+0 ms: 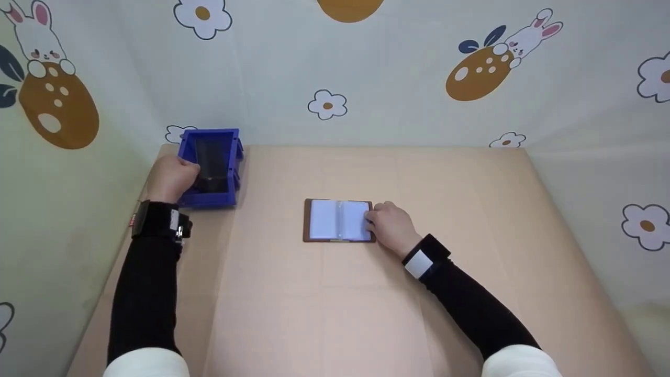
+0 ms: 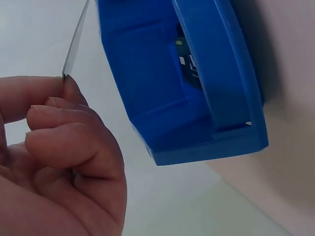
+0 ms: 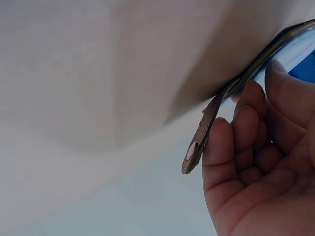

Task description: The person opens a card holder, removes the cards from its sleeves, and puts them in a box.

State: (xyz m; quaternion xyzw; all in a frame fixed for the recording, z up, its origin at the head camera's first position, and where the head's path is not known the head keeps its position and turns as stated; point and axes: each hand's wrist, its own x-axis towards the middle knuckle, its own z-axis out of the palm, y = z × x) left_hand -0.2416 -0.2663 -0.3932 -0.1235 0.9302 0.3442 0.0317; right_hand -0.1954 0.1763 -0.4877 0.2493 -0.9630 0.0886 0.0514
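Note:
Between the thumb and index finger of my left hand [image 1: 172,179] is a thin card [image 2: 75,44], seen nearly edge-on in the left wrist view. That hand is at the left side of a blue plastic bin [image 1: 208,200]. Inside the bin shows a dark rectangular shape [image 1: 212,159]; the left wrist view shows a dark printed item [image 2: 188,64] there. A brown card holder [image 1: 307,221] lies spread on the table with clear, pale sleeves [image 1: 324,220]. My right hand [image 1: 393,225] pinches its right edge. Its snap strap [image 3: 199,140] sticks out beside the fingers.
The table [image 1: 324,324] has a light tan covering with faint creases. Patterned cloth walls [image 1: 277,68] with rabbits and flowers enclose the back and both sides. The blue bin stands at the table's back left corner, close to the wall.

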